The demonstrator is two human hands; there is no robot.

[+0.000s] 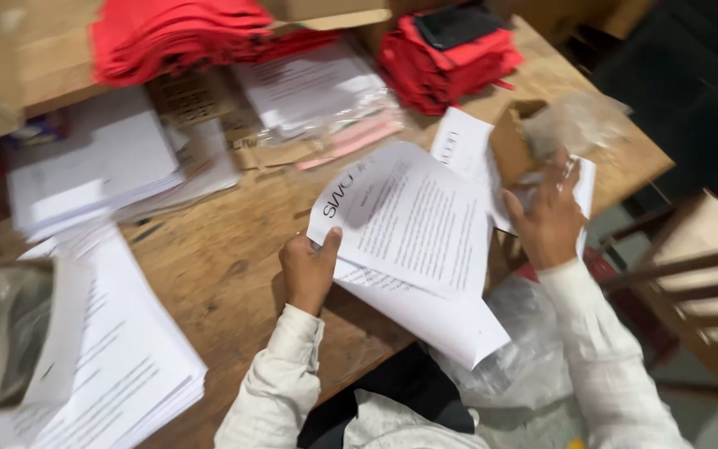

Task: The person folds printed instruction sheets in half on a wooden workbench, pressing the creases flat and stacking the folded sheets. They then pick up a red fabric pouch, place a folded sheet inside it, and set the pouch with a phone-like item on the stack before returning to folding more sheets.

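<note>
The left hand [309, 270] pinches a few printed sheets [413, 220] at their lower left corner, lifted above the table's [226, 266] near edge. The right hand [552, 218] presses flat, fingers spread, on papers [463, 145] beside a small cardboard piece [510, 145] near the right edge.

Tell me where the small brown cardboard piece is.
In the head view, the brown cardboard piece lies right of centre on the wooden table, just above the right hand, beside a crumpled clear plastic bag.
</note>
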